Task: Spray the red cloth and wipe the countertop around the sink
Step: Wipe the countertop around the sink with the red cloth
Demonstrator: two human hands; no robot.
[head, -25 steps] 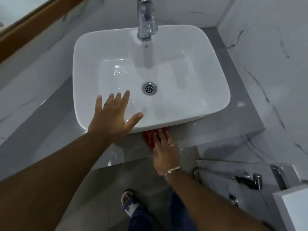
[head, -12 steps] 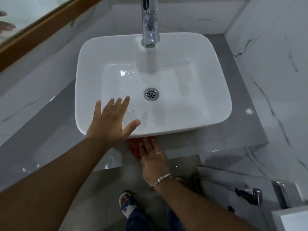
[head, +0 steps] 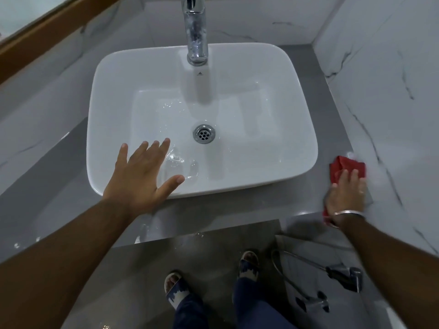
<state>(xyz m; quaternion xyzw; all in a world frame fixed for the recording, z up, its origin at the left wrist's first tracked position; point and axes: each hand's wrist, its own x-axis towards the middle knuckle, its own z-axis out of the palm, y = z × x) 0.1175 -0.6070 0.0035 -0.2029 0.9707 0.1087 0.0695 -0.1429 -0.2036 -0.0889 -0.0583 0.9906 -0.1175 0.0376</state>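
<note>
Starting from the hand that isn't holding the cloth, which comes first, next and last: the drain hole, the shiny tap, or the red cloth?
From the left hand, resting on the sink's near rim:
1. Drain hole, just right of its fingertips, in the basin floor.
2. Tap, at the sink's far edge, behind the drain.
3. Red cloth, far right on the grey countertop, under the right hand.
</note>
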